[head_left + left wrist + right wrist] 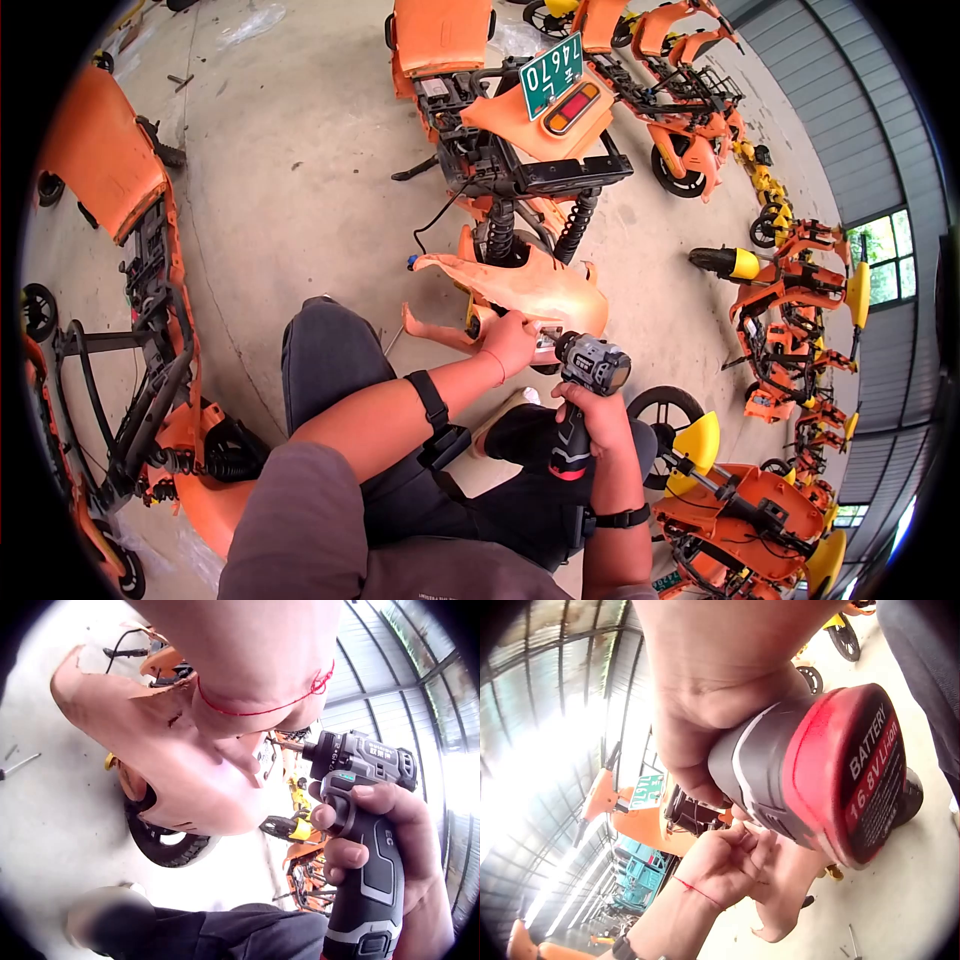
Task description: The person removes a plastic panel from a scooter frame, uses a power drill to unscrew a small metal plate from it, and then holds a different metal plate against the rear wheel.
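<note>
My right hand [602, 418] grips the handle of a grey and black cordless drill [594, 364], with a finger at its trigger in the left wrist view. The drill's thin bit [291, 744] points left, toward a pale plate [265, 759] at the orange fender [535, 290]. My left hand [510, 342] holds the fender near that plate, its fingers curled at the edge and partly hidden. In the right wrist view, the drill's red battery [847, 776] hides part of the fender.
An orange scooter [545, 150] with a green number plate [552, 77] stands ahead, its rear parts exposed. Stripped scooters [150, 300] line the left, and more orange and yellow ones [790, 300] the right. A screwdriver [21, 766] lies on the concrete floor.
</note>
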A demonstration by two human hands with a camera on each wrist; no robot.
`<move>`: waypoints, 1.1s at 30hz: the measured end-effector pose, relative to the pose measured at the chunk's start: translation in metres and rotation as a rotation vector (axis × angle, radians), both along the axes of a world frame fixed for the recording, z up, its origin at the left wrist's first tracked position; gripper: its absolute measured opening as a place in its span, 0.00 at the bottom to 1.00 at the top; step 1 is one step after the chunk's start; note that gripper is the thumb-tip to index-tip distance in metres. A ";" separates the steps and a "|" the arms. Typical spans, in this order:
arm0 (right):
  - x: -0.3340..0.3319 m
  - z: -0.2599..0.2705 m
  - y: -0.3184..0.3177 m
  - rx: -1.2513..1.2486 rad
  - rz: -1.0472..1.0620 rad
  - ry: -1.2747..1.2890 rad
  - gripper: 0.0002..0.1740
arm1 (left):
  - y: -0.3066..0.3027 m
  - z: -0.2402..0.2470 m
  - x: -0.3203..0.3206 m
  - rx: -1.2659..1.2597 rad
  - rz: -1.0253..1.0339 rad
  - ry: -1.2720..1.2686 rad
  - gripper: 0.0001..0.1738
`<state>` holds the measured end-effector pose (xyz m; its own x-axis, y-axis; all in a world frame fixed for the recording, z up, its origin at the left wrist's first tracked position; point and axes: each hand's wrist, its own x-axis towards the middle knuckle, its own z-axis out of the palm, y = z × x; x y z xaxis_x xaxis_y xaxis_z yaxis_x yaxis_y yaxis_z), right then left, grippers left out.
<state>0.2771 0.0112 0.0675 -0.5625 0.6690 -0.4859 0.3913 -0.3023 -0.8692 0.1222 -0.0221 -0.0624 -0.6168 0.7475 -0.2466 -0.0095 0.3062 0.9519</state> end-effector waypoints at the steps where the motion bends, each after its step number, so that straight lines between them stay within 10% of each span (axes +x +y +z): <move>1: 0.000 0.000 0.000 -0.001 -0.001 0.000 0.12 | 0.000 0.001 -0.001 -0.001 -0.001 0.000 0.19; 33: 0.022 -0.035 -0.001 0.084 -0.099 0.099 0.14 | -0.007 0.021 -0.007 -0.019 -0.039 -0.266 0.20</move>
<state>0.2989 0.0106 0.0327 -0.5338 0.7597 -0.3713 0.2746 -0.2596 -0.9259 0.1151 -0.0296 -0.0418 -0.4989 0.7634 -0.4103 -0.2465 0.3289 0.9116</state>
